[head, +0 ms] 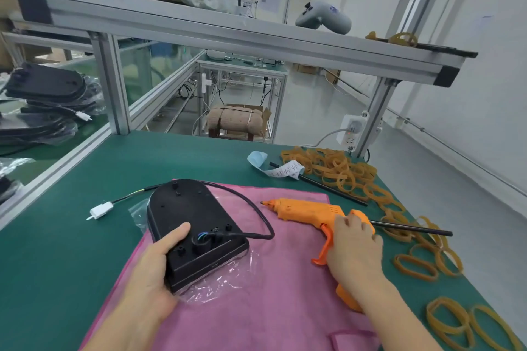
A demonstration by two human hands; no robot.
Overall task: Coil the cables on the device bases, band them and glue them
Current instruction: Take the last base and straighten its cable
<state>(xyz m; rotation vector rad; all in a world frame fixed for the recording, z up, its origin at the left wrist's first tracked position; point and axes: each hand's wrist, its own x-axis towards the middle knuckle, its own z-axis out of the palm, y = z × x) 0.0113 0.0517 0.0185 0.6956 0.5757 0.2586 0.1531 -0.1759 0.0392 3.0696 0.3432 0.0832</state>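
A black device base [196, 219] lies on a pink cloth [256, 308], partly on clear plastic film. My left hand [154, 268] grips its near left corner, thumb on top. Its black cable [258, 208] loops uncoiled from the near end round the right side and off to the left. It ends in a white connector [100, 210] on the green mat. An orange glue gun [316, 215] lies on the cloth, nozzle pointing left. My right hand [355, 248] rests over the gun's handle, fingers curled on it.
Tan rubber bands [339, 169] are heaped at the back right and scattered along the right edge [447, 319]. Two black glue sticks [319, 184] lie among them. A paper strip [281, 169] sits near the heap. More black bases [45, 85] are stacked on the left bench.
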